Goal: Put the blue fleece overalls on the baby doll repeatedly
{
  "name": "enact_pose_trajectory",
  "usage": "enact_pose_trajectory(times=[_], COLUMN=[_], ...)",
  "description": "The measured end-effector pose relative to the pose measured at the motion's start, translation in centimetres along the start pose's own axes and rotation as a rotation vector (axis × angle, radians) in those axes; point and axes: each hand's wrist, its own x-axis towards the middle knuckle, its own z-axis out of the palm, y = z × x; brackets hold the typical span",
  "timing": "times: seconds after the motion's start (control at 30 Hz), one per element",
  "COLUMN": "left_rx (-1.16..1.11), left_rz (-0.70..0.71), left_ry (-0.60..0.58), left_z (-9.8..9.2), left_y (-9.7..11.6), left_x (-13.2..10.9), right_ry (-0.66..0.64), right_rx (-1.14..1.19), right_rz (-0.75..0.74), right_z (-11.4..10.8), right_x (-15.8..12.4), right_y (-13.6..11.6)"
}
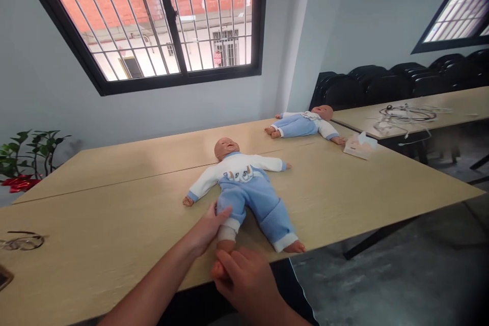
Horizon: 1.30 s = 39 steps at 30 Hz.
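Note:
A baby doll [248, 191] in a white top and blue trousers lies on its back on the wooden table [114, 244], arms spread and head towards the window. My left hand [208, 226] is wrapped round its lower leg, over the blue cloth just above the white cuff. Closer to me, my right hand [244, 272] grips the bare foot of that same leg, at the table's front edge. The doll's other leg rests flat, its foot near the edge. Some of my right fingers are hidden behind the foot and hand.
Another doll [300, 125] in like clothes lies at the back right beside a white tissue box [360, 146]. Eyeglasses [23, 240] and part of a phone-like object [4, 277] lie at left. Cables [408, 113] sit on a further table, before stacked black chairs [382, 84].

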Motion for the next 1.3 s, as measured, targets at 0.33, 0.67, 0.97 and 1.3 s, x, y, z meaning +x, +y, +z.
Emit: enact_pose_trajectory(times=[0.33,0.67,0.97,1.3], left_rx=[0.139,0.845,0.721,0.681], left_rz=[-0.045,0.364,0.312,0.075], left_ry=[0.203,0.434,0.515,0.633], left_z=[-6.5,1.3,1.1,-1.4], left_y=[2.5,-0.6,-2.5,-3.2], left_x=[-1.3,-11.6,-11.8,-13.2], right_ry=[0.307,0.098,0.068,0.07], right_rx=[0.378,1.558,1.447,1.274], right_rz=[0.521,1.015,0.988,0.897], right_z=[-2.7,2.4,3.0,1.6], right_x=[1.6,5.9,7.4,7.9], right_y=[8.1,8.7,8.9,13.2])
